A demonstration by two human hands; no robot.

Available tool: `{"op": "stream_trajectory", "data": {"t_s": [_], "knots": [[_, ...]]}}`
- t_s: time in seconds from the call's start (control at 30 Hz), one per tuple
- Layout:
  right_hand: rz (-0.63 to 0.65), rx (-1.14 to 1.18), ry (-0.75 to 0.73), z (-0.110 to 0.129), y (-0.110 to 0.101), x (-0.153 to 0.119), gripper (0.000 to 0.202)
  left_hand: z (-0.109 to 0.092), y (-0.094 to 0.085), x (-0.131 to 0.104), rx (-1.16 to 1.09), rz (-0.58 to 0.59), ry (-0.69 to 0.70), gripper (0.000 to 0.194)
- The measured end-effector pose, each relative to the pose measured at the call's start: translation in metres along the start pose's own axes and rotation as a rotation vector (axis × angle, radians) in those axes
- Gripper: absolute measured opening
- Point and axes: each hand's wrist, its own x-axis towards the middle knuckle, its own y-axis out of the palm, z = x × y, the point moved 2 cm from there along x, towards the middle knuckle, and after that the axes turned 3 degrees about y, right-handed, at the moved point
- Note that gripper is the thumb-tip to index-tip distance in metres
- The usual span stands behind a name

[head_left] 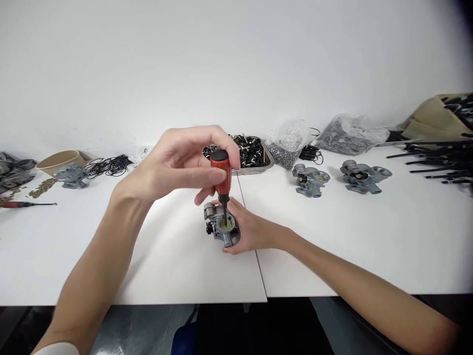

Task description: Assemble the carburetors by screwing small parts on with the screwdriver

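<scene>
A grey metal carburetor stands on the white table near the seam between two tabletops. My right hand cups it from the right and holds it steady. My left hand grips a screwdriver with a red handle and black cap. The screwdriver stands upright, and its shaft goes down into the round yellowish opening on top of the carburetor.
Two more carburetors sit at the right, another at the left. A metal tray of black parts, plastic bags of small parts, black O-rings, a tan bowl and a second screwdriver lie around.
</scene>
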Motion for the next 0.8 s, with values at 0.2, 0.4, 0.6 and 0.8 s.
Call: {"op": "stream_trajectory", "data": {"t_s": [0.2, 0.4, 0.6, 0.8], "knots": [[0.005, -0.016, 0.001, 0.0009, -0.0010, -0.0005, 0.102, 0.0077, 0.0031, 0.0044, 0.056, -0.146, 0.123, 0.021], [0.007, 0.012, -0.001, 0.0004, -0.0011, -0.0003, 0.102, 0.0041, 0.0005, 0.0008, 0.046, -0.065, 0.077, 0.028], [0.010, 0.006, -0.004, -0.0005, -0.0006, 0.0003, 0.103, 0.0038, 0.0033, 0.0021, 0.021, -0.029, 0.047, 0.016], [0.014, -0.004, 0.018, 0.0004, -0.0009, 0.0003, 0.099, 0.0080, 0.0029, 0.0029, 0.039, -0.118, 0.132, 0.023]]}}
